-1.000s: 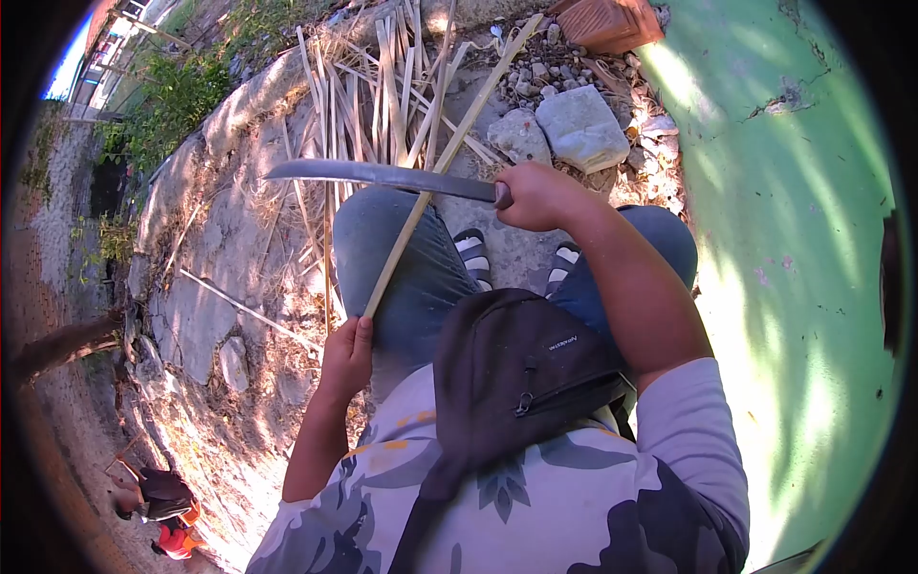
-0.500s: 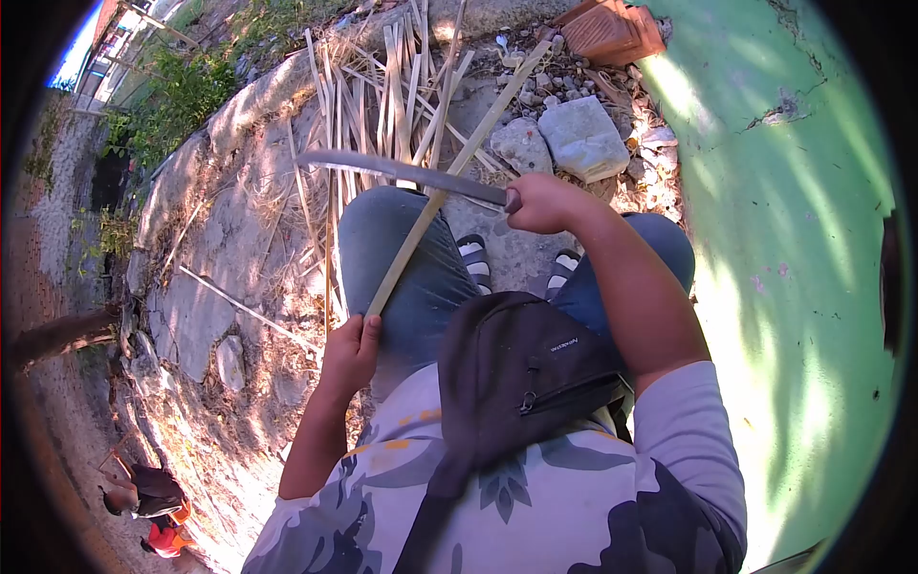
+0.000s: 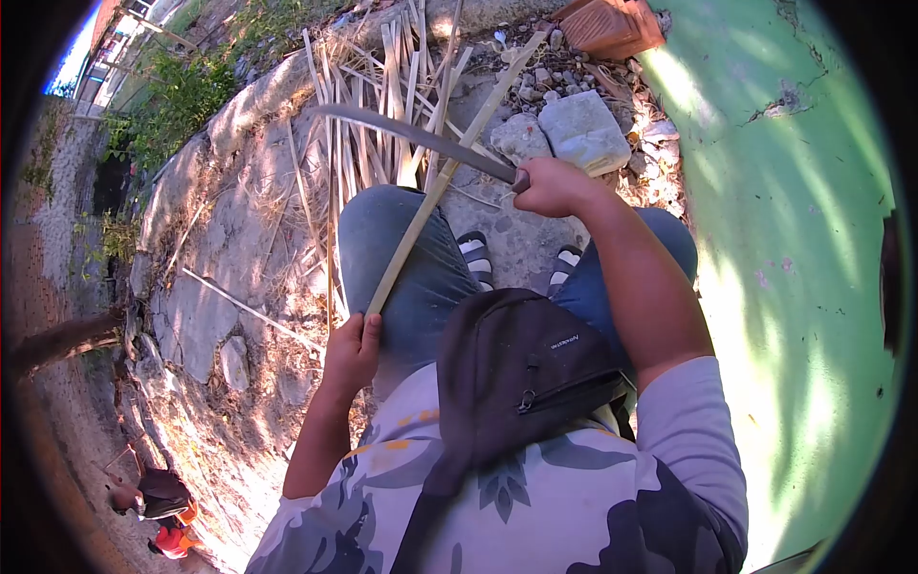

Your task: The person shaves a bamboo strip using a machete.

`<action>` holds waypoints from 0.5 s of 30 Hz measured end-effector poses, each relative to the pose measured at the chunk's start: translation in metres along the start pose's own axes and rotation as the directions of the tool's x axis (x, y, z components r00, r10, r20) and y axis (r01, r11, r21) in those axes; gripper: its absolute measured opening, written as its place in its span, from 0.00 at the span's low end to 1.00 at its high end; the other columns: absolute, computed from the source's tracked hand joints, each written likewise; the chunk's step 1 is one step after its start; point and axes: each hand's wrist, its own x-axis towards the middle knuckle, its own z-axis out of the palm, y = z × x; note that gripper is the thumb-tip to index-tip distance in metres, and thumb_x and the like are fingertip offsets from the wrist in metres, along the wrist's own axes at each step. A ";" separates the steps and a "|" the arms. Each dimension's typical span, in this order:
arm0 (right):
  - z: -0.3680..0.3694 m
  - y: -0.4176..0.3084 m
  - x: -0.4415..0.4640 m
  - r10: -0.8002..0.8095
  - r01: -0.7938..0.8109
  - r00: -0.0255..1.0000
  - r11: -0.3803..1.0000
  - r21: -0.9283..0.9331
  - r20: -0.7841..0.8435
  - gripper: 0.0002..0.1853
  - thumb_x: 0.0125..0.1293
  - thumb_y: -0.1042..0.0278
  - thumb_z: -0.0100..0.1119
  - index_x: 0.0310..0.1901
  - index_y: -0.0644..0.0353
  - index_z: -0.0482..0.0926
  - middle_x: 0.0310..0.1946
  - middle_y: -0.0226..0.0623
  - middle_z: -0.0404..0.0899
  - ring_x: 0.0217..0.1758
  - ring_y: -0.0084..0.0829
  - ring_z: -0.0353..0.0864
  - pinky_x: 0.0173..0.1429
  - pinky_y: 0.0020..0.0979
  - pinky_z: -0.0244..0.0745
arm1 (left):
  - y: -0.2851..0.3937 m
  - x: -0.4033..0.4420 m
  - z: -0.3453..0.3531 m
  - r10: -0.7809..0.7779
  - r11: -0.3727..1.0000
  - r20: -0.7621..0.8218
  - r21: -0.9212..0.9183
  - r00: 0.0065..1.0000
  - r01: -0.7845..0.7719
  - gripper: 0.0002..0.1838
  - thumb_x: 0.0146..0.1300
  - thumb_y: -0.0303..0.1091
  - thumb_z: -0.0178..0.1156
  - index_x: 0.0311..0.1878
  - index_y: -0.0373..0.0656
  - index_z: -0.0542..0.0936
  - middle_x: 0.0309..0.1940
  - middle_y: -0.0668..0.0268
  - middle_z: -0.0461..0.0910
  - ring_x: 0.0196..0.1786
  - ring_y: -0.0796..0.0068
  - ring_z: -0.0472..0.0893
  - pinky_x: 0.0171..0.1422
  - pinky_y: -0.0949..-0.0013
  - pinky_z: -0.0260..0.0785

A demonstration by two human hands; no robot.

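My left hand is closed around the lower end of a long, pale bamboo strip, which slants up and away across my left knee. In my right hand is the handle of a machete. Its long, slightly curved blade points left and crosses the strip beyond my knees; whether the edge touches the strip I cannot tell. Beyond the blade lies a loose pile of similar bamboo strips on the ground.
A pale stone block and a rougher rock lie ahead, with orange roof tiles behind them. A green wall runs along my right. A thin stick lies left. Two people are at far lower left.
My right hand has moved slightly right and toward the far side, and the machete's tip has swung away from me. The strip's far end has shifted a little left; my left hand stays put.
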 end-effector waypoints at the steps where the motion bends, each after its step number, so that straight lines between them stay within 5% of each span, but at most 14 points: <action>1: 0.005 -0.005 -0.003 -0.046 0.046 0.998 0.999 -0.005 0.043 0.14 0.56 0.63 0.62 0.42 0.60 0.86 0.37 0.50 0.87 0.43 0.49 0.87 0.50 0.44 0.80 | -0.001 0.000 0.001 -0.001 1.000 0.005 -0.005 1.000 0.001 0.27 0.80 0.52 0.52 0.30 0.37 0.71 0.15 0.60 0.68 0.19 0.68 0.67 0.27 0.60 0.61; 7: 0.024 -0.019 -0.003 -0.207 0.218 0.969 0.973 -0.070 0.138 0.14 0.55 0.64 0.65 0.42 0.58 0.87 0.39 0.48 0.87 0.46 0.49 0.87 0.52 0.45 0.79 | -0.013 -0.001 0.002 0.008 0.999 0.001 -0.033 1.000 -0.008 0.27 0.80 0.51 0.52 0.30 0.37 0.72 0.16 0.62 0.69 0.20 0.71 0.67 0.27 0.62 0.61; 15: -0.003 0.011 0.004 0.028 -0.029 1.000 0.981 0.191 0.010 0.15 0.53 0.63 0.68 0.41 0.62 0.86 0.38 0.47 0.88 0.45 0.45 0.88 0.51 0.41 0.80 | -0.010 0.000 0.003 -0.011 0.999 0.000 -0.031 1.000 0.011 0.26 0.80 0.51 0.52 0.31 0.38 0.72 0.16 0.63 0.68 0.21 0.73 0.66 0.27 0.62 0.61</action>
